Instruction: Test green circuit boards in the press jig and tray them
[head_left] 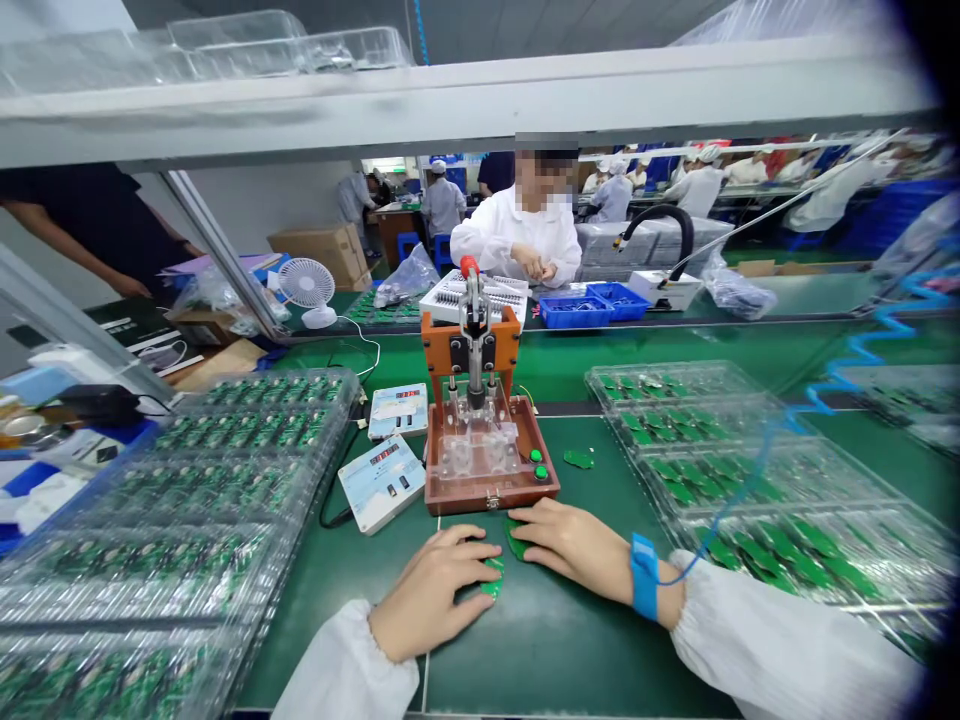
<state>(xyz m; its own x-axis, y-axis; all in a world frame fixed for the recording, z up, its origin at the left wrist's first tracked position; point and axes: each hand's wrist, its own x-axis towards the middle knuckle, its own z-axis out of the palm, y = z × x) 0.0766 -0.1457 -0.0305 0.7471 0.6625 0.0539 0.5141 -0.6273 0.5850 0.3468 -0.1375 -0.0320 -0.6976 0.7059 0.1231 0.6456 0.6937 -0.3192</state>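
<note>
My left hand (pixel 442 590) is low over the green mat, thumb and fingers on the edges of a small green circuit board (pixel 493 580). To its right, my right hand (pixel 574 540) has its fingers curled over another green circuit board (pixel 515 540), which they partly hide. A blue wrist strap (pixel 644 576) with a coiled cord circles my right wrist. Just beyond both hands stands a test fixture (pixel 491 490) with a brown base, clear plates, a red-tipped lever and two green buttons. One loose green board (pixel 578 459) lies right of the fixture.
Clear trays of boards flank me on the left (pixel 187 530) and right (pixel 675 425). Two white meter boxes (pixel 381 482) stand left of the fixture. Across the bench, a person in white works behind blue bins (pixel 576 311). A small fan (pixel 307 285) stands back left; a shelf (pixel 450 95) spans overhead.
</note>
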